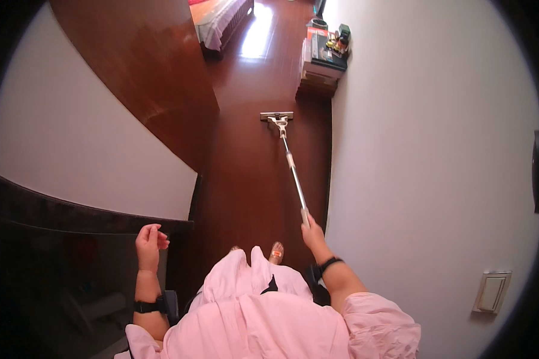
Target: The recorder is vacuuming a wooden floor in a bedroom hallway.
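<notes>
My right hand [313, 234] is wrapped round the grip at the near end of a flat-headed mop [296, 176]. Its long silvery pole slants forward and a little left to a pale forked joint. The wide mop head [276, 115] rests on the dark reddish-brown floor [245, 161], lying crosswise in the passage. On the left, my left hand [151, 242] is raised with nothing in it, its fingers loosely bent and partly apart. It is near the dark ledge of the left wall. A black band circles each wrist.
A white wall [413, 149] with a light switch [491, 292] runs along my right. Ahead on that side stands a stack of boxes [323, 60] with small items on top. A brown wooden panel [144, 66] bounds the left; beyond it shows a bed corner with purple cloth [224, 27].
</notes>
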`<state>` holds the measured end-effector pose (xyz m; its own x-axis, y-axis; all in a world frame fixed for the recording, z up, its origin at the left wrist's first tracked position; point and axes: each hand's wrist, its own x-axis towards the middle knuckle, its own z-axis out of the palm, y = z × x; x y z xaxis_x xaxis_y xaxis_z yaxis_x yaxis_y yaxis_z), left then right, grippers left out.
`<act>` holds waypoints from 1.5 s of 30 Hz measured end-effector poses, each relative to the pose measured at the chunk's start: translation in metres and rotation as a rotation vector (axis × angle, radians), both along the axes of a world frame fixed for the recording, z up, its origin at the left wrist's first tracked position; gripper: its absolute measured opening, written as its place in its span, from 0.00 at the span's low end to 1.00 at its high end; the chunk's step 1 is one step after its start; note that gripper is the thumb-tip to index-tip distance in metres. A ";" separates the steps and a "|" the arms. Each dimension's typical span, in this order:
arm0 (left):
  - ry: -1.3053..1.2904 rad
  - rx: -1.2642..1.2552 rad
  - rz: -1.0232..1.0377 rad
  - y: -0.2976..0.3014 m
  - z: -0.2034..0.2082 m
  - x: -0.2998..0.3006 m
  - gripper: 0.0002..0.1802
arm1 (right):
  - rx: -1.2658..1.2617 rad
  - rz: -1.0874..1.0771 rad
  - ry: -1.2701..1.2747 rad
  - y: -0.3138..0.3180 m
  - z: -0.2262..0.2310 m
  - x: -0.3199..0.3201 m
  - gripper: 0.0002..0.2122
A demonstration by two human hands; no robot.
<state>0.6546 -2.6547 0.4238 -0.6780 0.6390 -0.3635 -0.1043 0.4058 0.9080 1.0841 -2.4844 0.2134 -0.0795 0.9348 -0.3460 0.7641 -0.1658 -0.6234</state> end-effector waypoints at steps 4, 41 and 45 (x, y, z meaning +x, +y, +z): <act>0.062 0.045 0.046 -0.045 0.015 -0.022 0.11 | -0.020 -0.027 -0.020 0.072 0.006 -0.058 0.25; 0.000 0.319 -0.105 0.007 -0.018 -0.014 0.11 | -0.069 -0.026 0.349 0.011 0.066 -0.043 0.20; 0.023 0.315 -0.232 0.009 -0.025 -0.011 0.11 | 0.162 0.058 0.165 -0.054 0.015 0.015 0.22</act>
